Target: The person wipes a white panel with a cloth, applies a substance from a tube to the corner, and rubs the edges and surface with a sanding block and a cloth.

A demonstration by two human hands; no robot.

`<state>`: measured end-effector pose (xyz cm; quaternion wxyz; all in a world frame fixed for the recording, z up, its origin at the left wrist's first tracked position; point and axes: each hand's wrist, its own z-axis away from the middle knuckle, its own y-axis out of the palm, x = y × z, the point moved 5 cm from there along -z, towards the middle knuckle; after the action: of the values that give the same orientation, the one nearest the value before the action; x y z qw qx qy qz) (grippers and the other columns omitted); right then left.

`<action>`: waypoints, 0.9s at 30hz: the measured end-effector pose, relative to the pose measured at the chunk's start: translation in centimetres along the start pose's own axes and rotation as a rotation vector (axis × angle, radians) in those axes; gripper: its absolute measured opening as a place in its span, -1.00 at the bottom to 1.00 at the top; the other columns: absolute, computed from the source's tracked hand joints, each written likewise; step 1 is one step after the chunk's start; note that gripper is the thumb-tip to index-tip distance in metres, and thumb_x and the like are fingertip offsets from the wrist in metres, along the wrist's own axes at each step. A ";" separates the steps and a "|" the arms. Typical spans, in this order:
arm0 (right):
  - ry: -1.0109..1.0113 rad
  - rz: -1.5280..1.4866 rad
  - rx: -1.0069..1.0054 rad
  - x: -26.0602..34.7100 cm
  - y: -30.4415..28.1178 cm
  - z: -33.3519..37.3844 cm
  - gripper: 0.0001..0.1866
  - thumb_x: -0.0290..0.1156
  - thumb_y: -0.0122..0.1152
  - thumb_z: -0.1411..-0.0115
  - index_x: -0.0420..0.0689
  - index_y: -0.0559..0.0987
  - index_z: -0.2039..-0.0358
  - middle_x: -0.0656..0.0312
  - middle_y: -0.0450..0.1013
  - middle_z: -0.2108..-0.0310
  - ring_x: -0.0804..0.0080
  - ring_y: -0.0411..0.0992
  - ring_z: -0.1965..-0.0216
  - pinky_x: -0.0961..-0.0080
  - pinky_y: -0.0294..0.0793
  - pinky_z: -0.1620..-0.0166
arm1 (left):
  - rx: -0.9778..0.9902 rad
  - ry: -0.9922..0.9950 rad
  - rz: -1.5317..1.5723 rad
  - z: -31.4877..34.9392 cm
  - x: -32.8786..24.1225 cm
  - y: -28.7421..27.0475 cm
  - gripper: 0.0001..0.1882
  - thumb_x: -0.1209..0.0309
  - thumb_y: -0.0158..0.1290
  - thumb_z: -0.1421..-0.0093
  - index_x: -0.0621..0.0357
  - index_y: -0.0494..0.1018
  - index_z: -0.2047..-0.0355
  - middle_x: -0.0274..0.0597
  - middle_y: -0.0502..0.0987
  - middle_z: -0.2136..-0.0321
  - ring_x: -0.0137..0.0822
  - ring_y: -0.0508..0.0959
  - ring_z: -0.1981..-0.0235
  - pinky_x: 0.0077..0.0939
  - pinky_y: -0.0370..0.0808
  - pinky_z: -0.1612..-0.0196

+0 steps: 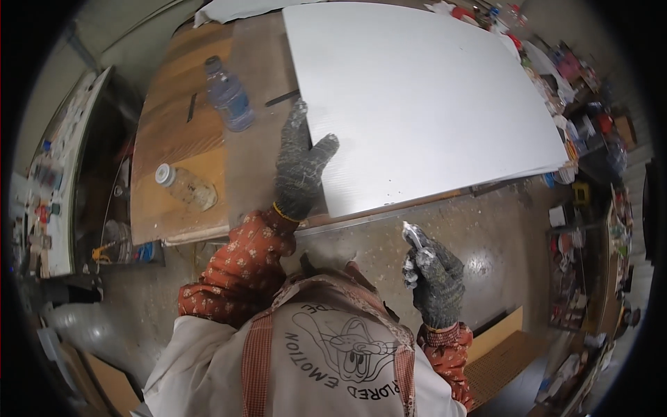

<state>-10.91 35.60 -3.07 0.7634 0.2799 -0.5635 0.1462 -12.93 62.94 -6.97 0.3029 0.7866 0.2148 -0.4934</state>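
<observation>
A large white sheet (431, 104) lies over the right part of the wooden worktable (160, 139). My left hand (299, 167), in a dark grey knit glove, rests at the sheet's left edge with its fingers stretched forward and the thumb spread onto the white surface. My right hand (438, 278), gloved alike and smeared with white, is held off the table's near edge, above the floor. Its fingers are curled together around a small whitish tip; what it holds is too small to tell.
Left of the sheet are a clear plastic bottle (229, 97), a clear jar with a white lid (187, 187) and two dark thin strips. Cluttered shelves (583, 264) line the right side. Flattened cardboard (500, 354) lies at the lower right. A bench (73, 174) stands at the left.
</observation>
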 end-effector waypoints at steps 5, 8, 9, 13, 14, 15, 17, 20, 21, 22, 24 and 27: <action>-0.024 0.163 -0.089 -1.8 -0.1 -1.1 -0.65 -0.35 0.12 -0.25 -0.21 0.53 -0.02 0.38 0.37 0.53 0.67 0.23 0.55 0.66 0.27 0.47 | -0.055 0.074 -0.064 -0.8 1.7 -0.8 -0.27 0.63 0.12 -0.12 0.31 0.04 -0.26 -0.02 0.14 -0.23 -0.21 0.14 -0.26 -0.32 0.13 -0.30; -0.039 0.212 -0.138 -2.2 0.3 -1.8 -0.62 -0.34 0.18 -0.21 -0.20 0.53 -0.02 0.34 0.41 0.53 0.64 0.29 0.57 0.70 0.26 0.51 | -0.036 0.124 -0.071 -1.3 2.3 -1.2 -0.28 0.61 0.14 -0.12 0.34 0.05 -0.25 0.01 0.15 -0.23 -0.20 0.13 -0.27 -0.31 0.12 -0.30; -0.023 0.233 -0.170 -2.1 0.3 -1.9 -0.63 -0.34 0.18 -0.21 -0.18 0.53 -0.02 0.36 0.41 0.53 0.64 0.29 0.57 0.69 0.26 0.52 | -0.025 0.158 -0.052 -1.5 2.3 -1.2 -0.28 0.60 0.14 -0.12 0.35 0.05 -0.24 0.02 0.15 -0.22 -0.20 0.13 -0.27 -0.31 0.12 -0.30; -0.032 0.303 -0.169 -1.7 0.0 -2.6 -0.65 -0.39 0.16 -0.23 -0.10 0.53 -0.04 0.30 0.43 0.45 0.64 0.32 0.50 0.61 0.40 0.45 | -0.002 0.158 -0.112 -1.5 2.7 -1.1 -0.26 0.62 0.14 -0.11 0.36 0.04 -0.25 0.03 0.15 -0.22 -0.20 0.13 -0.26 -0.31 0.12 -0.30; -0.028 0.306 -0.169 -1.5 -0.1 -2.9 -0.65 -0.39 0.16 -0.23 -0.10 0.53 -0.04 0.30 0.43 0.45 0.64 0.32 0.50 0.61 0.40 0.45 | -0.005 0.154 -0.111 -1.6 2.7 -0.9 -0.26 0.62 0.14 -0.11 0.36 0.04 -0.25 0.03 0.15 -0.22 -0.20 0.13 -0.26 -0.31 0.12 -0.30; -0.078 0.388 -0.165 -1.1 0.0 -2.9 -0.65 -0.41 0.16 -0.22 -0.10 0.53 -0.04 0.30 0.44 0.41 0.63 0.34 0.48 0.61 0.41 0.43 | -0.005 0.154 -0.074 -1.6 2.7 -0.8 -0.26 0.62 0.14 -0.11 0.36 0.04 -0.25 0.03 0.14 -0.22 -0.20 0.13 -0.26 -0.31 0.12 -0.30; -0.133 0.474 -0.165 -0.5 0.2 -2.8 -0.65 -0.43 0.16 -0.22 -0.10 0.53 -0.04 0.29 0.46 0.38 0.63 0.35 0.46 0.60 0.42 0.41 | -0.004 0.157 -0.031 -1.6 2.3 -0.4 -0.26 0.63 0.14 -0.10 0.36 0.03 -0.25 0.03 0.14 -0.22 -0.19 0.13 -0.26 -0.31 0.12 -0.30; -0.125 0.506 -0.198 -0.4 0.1 -3.2 -0.64 -0.48 0.19 -0.19 -0.11 0.54 -0.03 0.23 0.47 0.35 0.56 0.38 0.42 0.58 0.43 0.34 | -0.021 0.092 0.041 -1.6 2.5 -0.4 -0.25 0.65 0.13 -0.10 0.35 0.02 -0.26 0.03 0.12 -0.23 -0.19 0.13 -0.27 -0.31 0.14 -0.30; -0.181 0.584 -0.184 -0.3 0.2 -3.3 -0.63 -0.49 0.21 -0.17 -0.11 0.54 -0.02 0.21 0.47 0.35 0.51 0.39 0.41 0.55 0.44 0.32 | -0.027 0.089 0.004 -1.6 2.7 -0.7 -0.25 0.65 0.12 -0.10 0.35 0.02 -0.26 0.03 0.12 -0.23 -0.19 0.13 -0.27 -0.31 0.15 -0.29; -0.237 0.661 -0.170 -0.1 0.3 -3.4 -0.63 -0.51 0.22 -0.15 -0.10 0.55 -0.01 0.18 0.47 0.35 0.45 0.40 0.41 0.53 0.44 0.29 | -0.032 0.086 -0.033 -1.6 2.8 -1.0 -0.24 0.66 0.12 -0.10 0.35 0.01 -0.27 0.02 0.11 -0.24 -0.19 0.12 -0.27 -0.32 0.16 -0.29; -0.294 0.728 -0.168 -0.3 0.4 -3.3 -0.62 -0.52 0.23 -0.13 -0.10 0.55 0.00 0.15 0.49 0.33 0.39 0.42 0.40 0.48 0.45 0.26 | -0.036 0.083 -0.038 -1.5 2.7 -1.1 -0.24 0.66 0.12 -0.10 0.35 0.01 -0.27 0.02 0.12 -0.23 -0.19 0.13 -0.27 -0.32 0.17 -0.28; -0.442 0.859 -0.156 0.1 0.9 -3.4 -0.63 -0.52 0.24 -0.12 -0.10 0.56 0.02 0.12 0.51 0.30 0.29 0.44 0.38 0.40 0.47 0.23 | -0.031 0.083 -0.049 -1.5 2.6 -1.2 -0.24 0.66 0.12 -0.09 0.35 0.01 -0.27 0.02 0.13 -0.23 -0.19 0.15 -0.26 -0.32 0.19 -0.27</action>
<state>-8.72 38.33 -3.45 0.5148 -0.0116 -0.7858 0.3426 -11.61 64.94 -9.14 0.2937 0.7960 0.2539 -0.4643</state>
